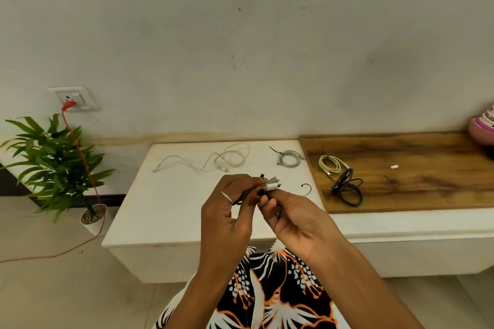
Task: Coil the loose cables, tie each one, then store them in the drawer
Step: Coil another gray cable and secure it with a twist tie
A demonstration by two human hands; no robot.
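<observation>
Pinching white cable bundle [271, 184] between left hand [230, 208], right hand [291, 218].

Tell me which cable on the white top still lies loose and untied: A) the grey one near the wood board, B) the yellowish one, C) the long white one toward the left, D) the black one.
C: the long white cable sprawls uncoiled on the white top, while the grey coil already has a black tie; the black coil and yellowish coil lie on the wood board.
</observation>
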